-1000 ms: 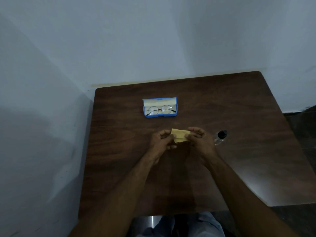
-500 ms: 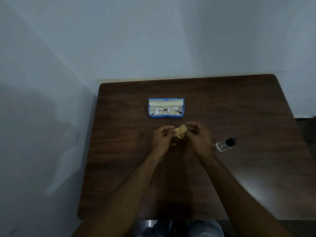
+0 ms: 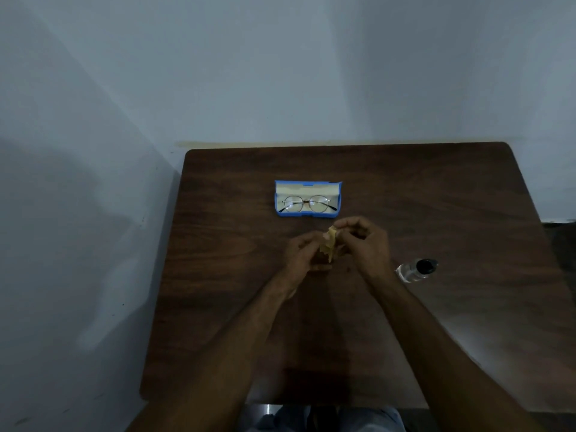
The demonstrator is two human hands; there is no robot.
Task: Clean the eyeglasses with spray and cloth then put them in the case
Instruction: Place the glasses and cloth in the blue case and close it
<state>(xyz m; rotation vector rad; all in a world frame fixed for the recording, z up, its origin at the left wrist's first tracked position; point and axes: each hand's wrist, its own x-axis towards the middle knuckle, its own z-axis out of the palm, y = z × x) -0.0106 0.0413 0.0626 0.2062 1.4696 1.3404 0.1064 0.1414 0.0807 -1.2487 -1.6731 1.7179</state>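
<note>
Eyeglasses, a thin wire frame with round lenses, lie in the open blue case just beyond both of your hands, touched by neither. Judge them light, springy and easily bent, with lenses that smear at a touch. Take hold at the bridge or at a temple hinge with a gentle pinch, and keep your fingertips off the glass. The cloth, small and yellow, hangs crumpled between your hands; it appears soft, limp and nearly weightless, so it will need spreading before it wipes well. Your left hand has its fingers curled in and grips the lower part of the cloth. Your right hand, fingers likewise curled, pinches the cloth's upper edge between thumb and fingertips. Both hands are raised a little above the table and nearly meet at the cloth. The spray bottle, clear with a black cap, lies on its side near your right wrist, to its outer side and apart from it. Its smooth wall is likely slippery, so grip it around the body.
</note>
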